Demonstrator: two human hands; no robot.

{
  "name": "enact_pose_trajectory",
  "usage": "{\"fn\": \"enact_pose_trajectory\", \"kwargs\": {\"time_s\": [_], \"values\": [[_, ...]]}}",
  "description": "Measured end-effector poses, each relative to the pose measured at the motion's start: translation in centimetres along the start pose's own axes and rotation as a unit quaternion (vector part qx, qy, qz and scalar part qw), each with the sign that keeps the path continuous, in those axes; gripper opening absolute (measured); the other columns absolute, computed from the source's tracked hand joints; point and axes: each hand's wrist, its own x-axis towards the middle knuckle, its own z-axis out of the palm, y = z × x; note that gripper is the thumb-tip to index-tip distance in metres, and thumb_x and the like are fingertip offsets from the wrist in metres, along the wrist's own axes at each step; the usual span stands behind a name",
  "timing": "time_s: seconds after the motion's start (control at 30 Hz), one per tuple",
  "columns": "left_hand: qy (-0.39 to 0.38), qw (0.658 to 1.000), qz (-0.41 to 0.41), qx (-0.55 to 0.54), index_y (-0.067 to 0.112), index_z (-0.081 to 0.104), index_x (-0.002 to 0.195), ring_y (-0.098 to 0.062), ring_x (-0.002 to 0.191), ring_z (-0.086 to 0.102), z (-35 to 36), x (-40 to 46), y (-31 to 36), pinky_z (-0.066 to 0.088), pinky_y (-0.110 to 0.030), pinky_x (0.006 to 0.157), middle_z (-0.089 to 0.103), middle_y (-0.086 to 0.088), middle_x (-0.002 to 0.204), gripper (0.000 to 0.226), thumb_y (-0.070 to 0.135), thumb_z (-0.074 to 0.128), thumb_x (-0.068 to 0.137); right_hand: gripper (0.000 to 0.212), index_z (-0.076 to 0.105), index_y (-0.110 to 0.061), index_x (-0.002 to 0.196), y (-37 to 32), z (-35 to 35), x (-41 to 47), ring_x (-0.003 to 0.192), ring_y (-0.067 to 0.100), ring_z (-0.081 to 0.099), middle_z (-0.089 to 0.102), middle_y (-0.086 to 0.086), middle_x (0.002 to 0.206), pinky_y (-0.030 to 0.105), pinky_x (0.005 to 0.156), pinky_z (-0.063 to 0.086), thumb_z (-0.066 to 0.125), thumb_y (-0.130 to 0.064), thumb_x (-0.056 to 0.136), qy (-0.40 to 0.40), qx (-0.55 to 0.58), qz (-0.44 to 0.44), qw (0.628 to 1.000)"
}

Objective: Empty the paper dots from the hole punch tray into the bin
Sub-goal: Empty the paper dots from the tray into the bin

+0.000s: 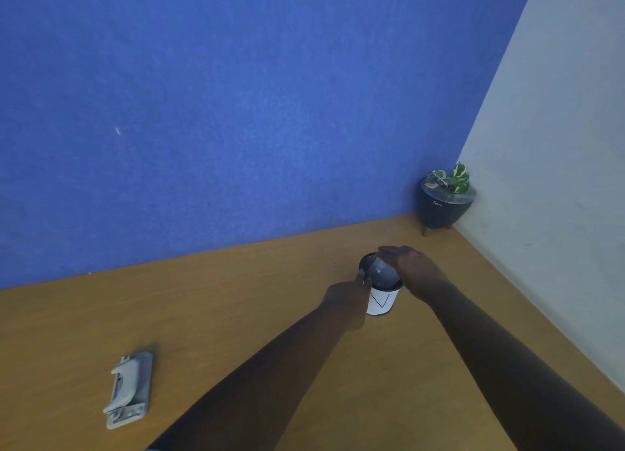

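Observation:
A small white bin (pixel 382 303) with a dark rim stands on the wooden desk (pixel 236 298). My left hand (pixel 346 300) grips the bin's left side, thumb at the rim. My right hand (pixel 414 269) holds the grey hole punch tray (pixel 382 274) tilted into the bin's mouth, fingers reaching over its far end. The grey hole punch (pixel 129 388) lies apart from the hands at the desk's near left. I cannot make out any paper dots.
A dark pot with a green-and-white plant (pixel 443 200) stands in the far right corner of the desk. A blue wall runs along the back of the desk and a pale wall along its right side.

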Motion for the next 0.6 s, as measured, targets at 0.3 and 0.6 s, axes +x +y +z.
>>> {"fn": "enact_pose_trajectory", "kwargs": {"time_s": [0.3,0.6], "values": [[-0.003,1.000,0.001,0.007,0.012,0.000,0.153,-0.028,0.126,0.049,-0.17,-0.07,0.11,0.048,-0.036,0.082,-0.009,-0.001,0.162,0.084,0.001,0.049,0.087,0.056,0.039,-0.020,0.140,0.01,0.03,-0.56,0.121,0.020,0.047,0.038,-0.006,0.149,0.029,0.093,0.047,0.049,0.001,0.089,0.003,0.002,-0.012,1.000],[-0.004,1.000,-0.006,0.017,0.012,0.001,0.153,-0.028,0.124,0.051,-0.31,0.06,0.16,0.048,-0.036,0.082,-0.009,-0.001,0.162,0.086,0.001,0.052,0.085,0.059,0.038,-0.019,0.142,0.54,0.41,-1.07,0.125,0.020,0.044,0.034,-0.006,0.152,0.028,0.096,0.044,0.049,0.002,0.088,0.030,0.047,-0.006,0.998]]}}
